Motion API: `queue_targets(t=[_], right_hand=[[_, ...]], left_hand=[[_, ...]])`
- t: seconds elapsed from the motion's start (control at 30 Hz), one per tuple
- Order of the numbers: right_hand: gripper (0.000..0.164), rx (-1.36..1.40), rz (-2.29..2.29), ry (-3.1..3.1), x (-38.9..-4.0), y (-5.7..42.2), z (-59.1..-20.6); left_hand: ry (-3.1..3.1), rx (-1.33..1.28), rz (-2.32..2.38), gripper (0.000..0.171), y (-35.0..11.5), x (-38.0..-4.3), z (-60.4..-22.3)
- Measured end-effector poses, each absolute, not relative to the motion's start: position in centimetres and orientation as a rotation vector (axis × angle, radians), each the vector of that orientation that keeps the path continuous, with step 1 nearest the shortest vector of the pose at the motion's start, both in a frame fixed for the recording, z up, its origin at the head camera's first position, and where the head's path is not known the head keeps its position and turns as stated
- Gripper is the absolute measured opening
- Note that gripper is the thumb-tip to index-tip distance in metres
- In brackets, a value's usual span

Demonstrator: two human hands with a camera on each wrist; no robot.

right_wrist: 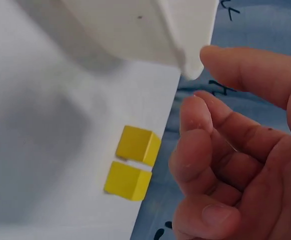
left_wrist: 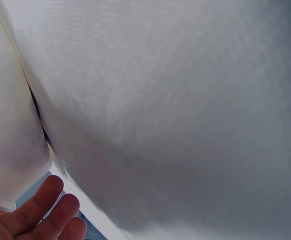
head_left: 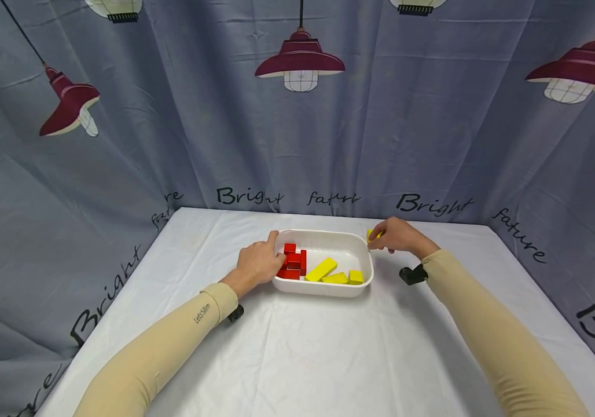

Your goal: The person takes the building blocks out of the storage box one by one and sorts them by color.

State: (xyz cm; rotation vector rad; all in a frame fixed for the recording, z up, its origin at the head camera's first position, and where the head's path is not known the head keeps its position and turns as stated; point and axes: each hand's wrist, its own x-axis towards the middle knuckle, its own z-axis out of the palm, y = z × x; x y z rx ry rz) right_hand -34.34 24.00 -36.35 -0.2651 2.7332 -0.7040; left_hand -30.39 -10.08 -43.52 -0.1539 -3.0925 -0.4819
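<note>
A white tray (head_left: 318, 292) stands on the cloth-covered table with red blocks (head_left: 293, 262) at its left and yellow blocks (head_left: 322, 270) towards its right. My left hand (head_left: 260, 262) grips the tray's left end, thumb over the rim; in the left wrist view its fingertips (left_wrist: 68, 205) show beside the tray. At the right end, my right hand (head_left: 401, 236) has its thumb touching the rim, the other fingers loosely bent and apart from it. Two more yellow blocks (right_wrist: 130, 162) lie outside the tray, partly hidden behind the right hand in the head view.
White cloth (head_left: 302, 353) covers the table. A grey-blue curtain (head_left: 297, 145) printed with lamps and lettering hangs behind and at both sides. A black wrist device (head_left: 413, 274) sits below the right wrist.
</note>
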Motion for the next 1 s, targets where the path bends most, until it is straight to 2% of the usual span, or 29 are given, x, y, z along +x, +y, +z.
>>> queue_targets(t=[0.4,0.73,1.0], right_hand=[[0.02,-0.435,-0.644,2.656,-33.9,22.0,-35.1],[0.029,-0.546,-0.516,2.564,-33.9,20.4,-35.2],[0.027,-0.585,-0.397,2.488,-34.1,19.2,-35.6]], left_hand=[[-3.099,-0.155,-0.476,0.063,-10.0,-30.3,-43.5],[-3.092,-0.16,-0.477,0.062,-9.9,-30.3,-43.3],[-3.108,-0.144,-0.463,0.063,-9.9,-30.2,-43.3]])
